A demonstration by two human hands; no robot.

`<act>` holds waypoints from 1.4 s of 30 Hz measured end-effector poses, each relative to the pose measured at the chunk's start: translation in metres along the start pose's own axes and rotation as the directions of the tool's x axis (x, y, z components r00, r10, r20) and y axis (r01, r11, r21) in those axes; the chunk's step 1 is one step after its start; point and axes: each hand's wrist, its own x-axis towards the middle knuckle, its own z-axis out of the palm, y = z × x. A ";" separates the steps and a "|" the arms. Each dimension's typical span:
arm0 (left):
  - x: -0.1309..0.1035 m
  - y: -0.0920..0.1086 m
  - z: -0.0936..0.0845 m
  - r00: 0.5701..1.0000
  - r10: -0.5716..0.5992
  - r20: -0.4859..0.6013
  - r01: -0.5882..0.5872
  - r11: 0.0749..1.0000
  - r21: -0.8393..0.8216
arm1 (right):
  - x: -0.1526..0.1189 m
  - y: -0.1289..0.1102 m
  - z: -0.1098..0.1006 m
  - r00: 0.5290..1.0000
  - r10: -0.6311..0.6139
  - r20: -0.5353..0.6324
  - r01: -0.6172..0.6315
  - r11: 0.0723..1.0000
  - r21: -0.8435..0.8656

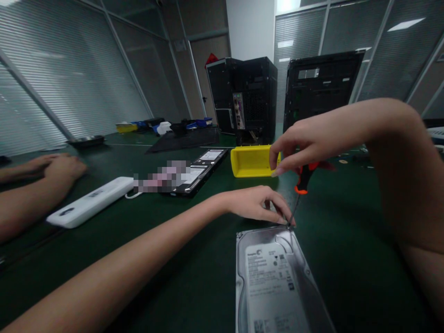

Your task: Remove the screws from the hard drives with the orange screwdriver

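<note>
A silver hard drive (274, 282) with a white label lies on the green table in front of me. My right hand (305, 143) is closed on a screwdriver (305, 179) with a black and orange handle. Its shaft slants down to the drive's far right corner, where the tip meets the metal. Thumb and forefinger of that hand reach left past the handle. At the same corner, my left hand (260, 203) has its thumb and fingers drawn together beside the screwdriver tip. Whatever is between those fingertips is too small to make out.
Behind the hands sits a yellow bin (251, 162). Farther left are other drives (204, 169), partly blurred out, and a white power strip (93, 201). Another person's hands (65, 166) rest at the left. Computer cases (256, 92) stand at the back.
</note>
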 end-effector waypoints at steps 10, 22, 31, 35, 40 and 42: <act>-0.001 -0.002 0.003 1.000 0.011 -0.023 -0.011 1.000 0.003 | -0.005 -0.001 -0.002 0.977 -0.210 -0.039 0.209 0.977 -0.033; 0.005 -0.004 0.005 0.999 0.037 -0.020 -0.037 0.999 -0.036 | 0.003 -0.004 0.002 0.993 -0.024 -0.117 0.021 0.999 -0.029; 0.002 -0.002 0.003 0.999 0.003 -0.037 -0.005 0.998 -0.065 | -0.008 -0.007 -0.003 0.975 -0.200 -0.098 0.197 0.980 -0.039; 0.000 0.002 -0.004 1.000 0.019 -0.012 -0.019 1.000 -0.012 | -0.009 -0.004 -0.002 0.989 -0.108 -0.105 0.106 0.994 -0.017; 0.001 0.009 -0.009 0.999 0.013 -0.031 -0.011 0.998 0.061 | 0.000 0.005 0.000 0.995 0.035 -0.096 -0.039 0.998 -0.040; 0.002 0.010 -0.008 1.000 0.001 -0.014 0.000 0.997 0.073 | -0.001 0.007 -0.002 0.995 -0.001 -0.100 -0.004 0.999 -0.047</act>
